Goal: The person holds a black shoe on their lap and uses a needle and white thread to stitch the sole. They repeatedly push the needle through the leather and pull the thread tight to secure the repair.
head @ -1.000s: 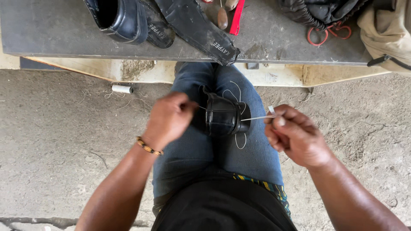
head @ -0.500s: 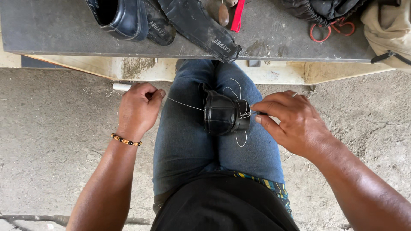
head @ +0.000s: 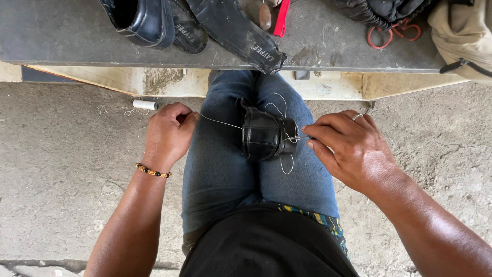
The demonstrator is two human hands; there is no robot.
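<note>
A small black shoe (head: 266,136) is clamped between my knees in blue jeans. My left hand (head: 168,134) is out to the left of the thigh, fist closed on a white thread (head: 220,122) that runs taut to the shoe. My right hand (head: 348,149) is at the shoe's right end, with its fingertips pinching a thin needle or awl and the thread there. Loose loops of thread hang above and below the shoe.
A grey bench (head: 318,51) runs across the top. On it lie a dark blue shoe (head: 141,20), black soles (head: 233,31), a red-handled tool (head: 281,13), red scissors (head: 392,33) and a tan bag (head: 464,38). A white thread spool (head: 145,104) lies on the concrete floor.
My left hand has pulled the thread away from the shoe, out to the left. My right hand has come in close to the shoe's right end.
</note>
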